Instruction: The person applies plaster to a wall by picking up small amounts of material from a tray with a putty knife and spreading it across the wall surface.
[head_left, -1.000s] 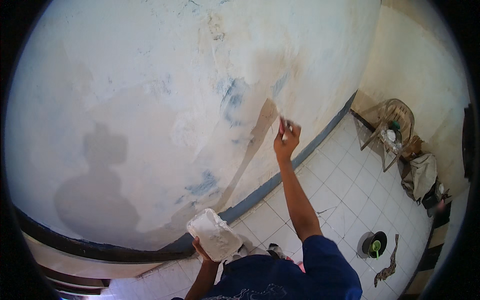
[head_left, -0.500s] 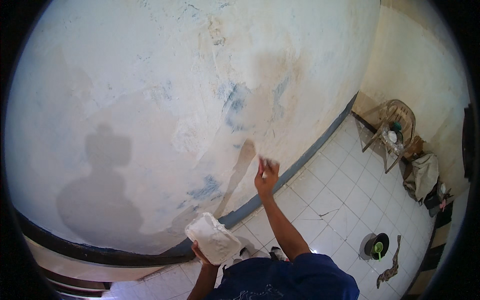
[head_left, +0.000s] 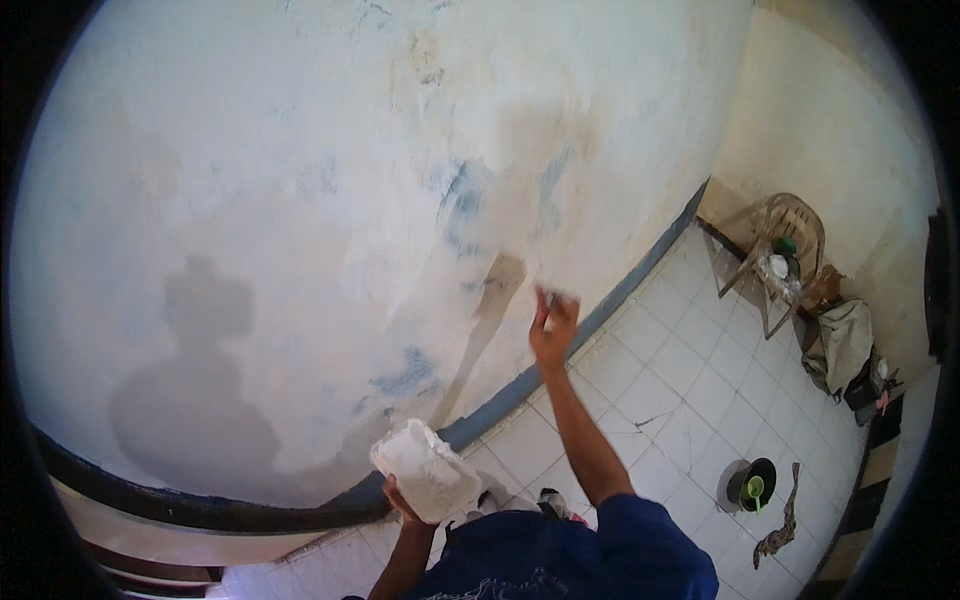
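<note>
My left hand [head_left: 402, 502] grips the side of a white rectangular tub [head_left: 432, 482] smeared with thick white paste, held low in front of my body. Farther out and to the right, my right hand [head_left: 554, 332] is closed on a small red-handled tool [head_left: 541, 299]. Motion blur and the fingers hide the tool's working end, so its exact kind does not show. The hand is up at the patchy white wall [head_left: 330, 250]; whether the tool touches it I cannot tell. Blue-grey patches [head_left: 405, 372] show through the pale coating.
A dark blue-grey skirting [head_left: 520, 388] runs along the wall's foot above white floor tiles [head_left: 640, 390]. Against the right wall stand a plastic chair [head_left: 795, 222] with items on it and a cloth sack [head_left: 845, 335]. A black bowl [head_left: 763, 470] and a twisted rag [head_left: 778, 542] lie on the floor.
My right hand has moved a little up and to the right along the wall with the tool. The left hand and tub are nearly still. The view has shifted slightly.
</note>
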